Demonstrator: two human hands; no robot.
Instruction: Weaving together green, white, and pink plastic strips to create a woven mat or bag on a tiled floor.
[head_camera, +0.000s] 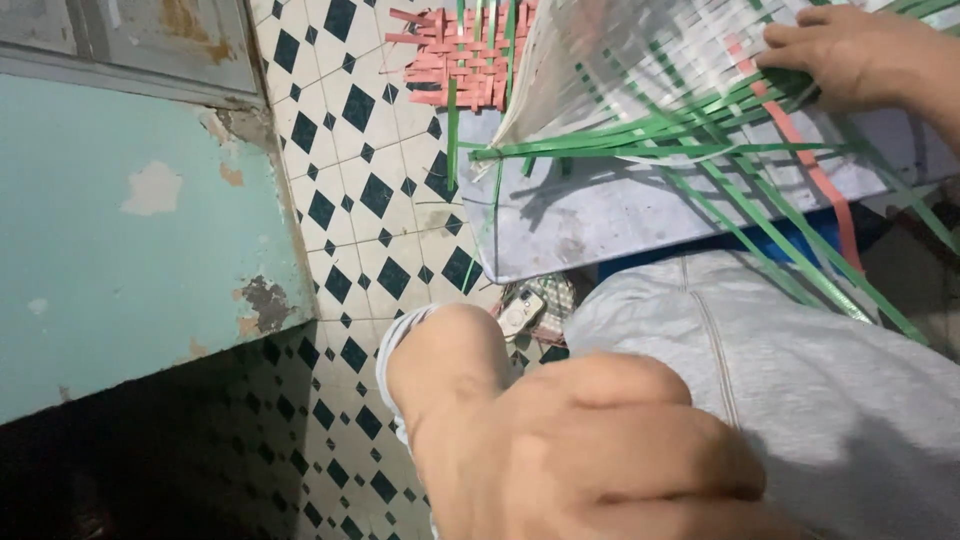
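Green strips (640, 135) under right hand (850, 55) (fingers flat, open); left hand (590, 450) fisted, blocking floor (350, 200); pink weave (455, 55) beyond

Place: looking like a home w/ a weaving corner.
Floor: diamond-pattern tiles (350, 200) are covering it.
Wall: teal paint (120, 260) is peeling.
Work: woven plastic strips (640, 130) are lying around.

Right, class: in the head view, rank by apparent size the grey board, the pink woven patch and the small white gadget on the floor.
1. Grey board
2. Pink woven patch, partly cut off at the top edge
3. White gadget
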